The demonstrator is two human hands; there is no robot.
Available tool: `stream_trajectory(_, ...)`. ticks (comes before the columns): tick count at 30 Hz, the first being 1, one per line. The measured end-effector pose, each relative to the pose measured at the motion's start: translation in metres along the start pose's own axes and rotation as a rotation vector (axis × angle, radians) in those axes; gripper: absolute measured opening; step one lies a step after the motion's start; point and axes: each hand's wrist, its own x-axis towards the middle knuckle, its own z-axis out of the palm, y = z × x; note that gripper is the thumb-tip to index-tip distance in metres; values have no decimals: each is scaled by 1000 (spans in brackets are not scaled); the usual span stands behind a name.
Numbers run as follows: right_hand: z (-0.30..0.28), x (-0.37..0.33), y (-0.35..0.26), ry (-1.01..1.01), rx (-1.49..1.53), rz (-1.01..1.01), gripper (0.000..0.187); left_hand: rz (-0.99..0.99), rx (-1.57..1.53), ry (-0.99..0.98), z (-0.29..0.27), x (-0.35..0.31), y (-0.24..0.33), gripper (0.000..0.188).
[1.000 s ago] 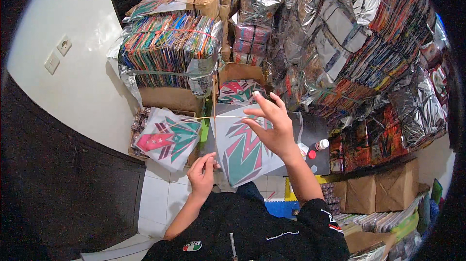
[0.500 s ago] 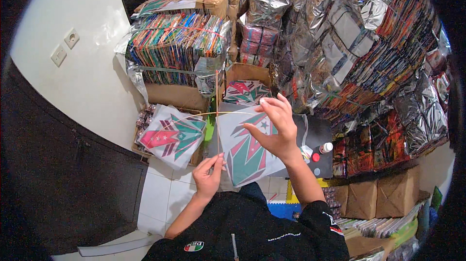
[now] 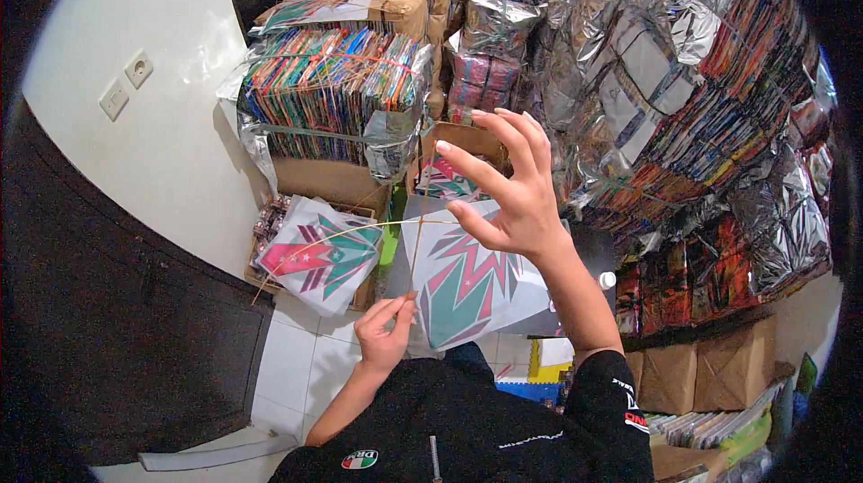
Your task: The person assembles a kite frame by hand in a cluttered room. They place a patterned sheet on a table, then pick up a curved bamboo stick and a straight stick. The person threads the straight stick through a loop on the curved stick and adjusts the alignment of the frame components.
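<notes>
My left hand point(image 3: 385, 336) pinches the lower end of a thin upright stick. That stick belongs to a cross-shaped frame of thin sticks point(image 3: 421, 221), tied where they cross; the cross stick bows out to the left. My right hand point(image 3: 519, 200) is open with fingers spread, its index fingertip beside the upright stick's top end; whether it touches cannot be told. Beneath the frame, a translucent kite sheet point(image 3: 458, 303) printed in green and pink lies on a dark grey table point(image 3: 589, 254). A similar printed sheet point(image 3: 324, 254) rests on a box at the left.
More printed sheets sit in a cardboard box point(image 3: 433, 143) beyond the table. Strapped bundles of colourful sheets point(image 3: 333, 92) and foil-wrapped stacks point(image 3: 746, 61) rise behind and to the right. A small white-capped bottle point(image 3: 608, 280) stands at the table's right. Brown packages point(image 3: 733, 375) sit lower right.
My right hand has moved up and forward, from the cross stick's right side toward the upright stick's top. The frame has shifted and tilted slightly, its cross stick reaching farther left. My left hand keeps its pinch.
</notes>
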Motion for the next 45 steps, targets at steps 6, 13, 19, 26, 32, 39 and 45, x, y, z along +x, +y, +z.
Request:
stream_trajectory(6, 6, -6, 0, -1, 0, -10, 54, 7, 40, -24, 1, 0, 3, 15)
stream_trajectory(13, 2, -6, 8, 4, -56, 4, 54, -5, 46, -54, 2, 2, 1, 15)
stream_trajectory(19, 1, -15, 4, -22, -67, -55, 55, -24, 44, -40, 3, 0, -2, 14)
stream_trajectory(26, 8, -9, 7, -3, -98, -6, 54, -10, 52, -55, -1, 1, 4, 14)
stream_trajectory(32, 9, -26, -5, -64, -45, -74, 54, -8, 33, -42, -1, -2, -4, 14)
stream_trajectory(39, 9, -17, 3, -12, -105, -11, 55, -43, 20, -73, -4, 1, 5, 15)
stream_trajectory(45, 10, -36, -9, -143, -31, -94, 53, -59, 3, -80, -4, 0, -2, 15)
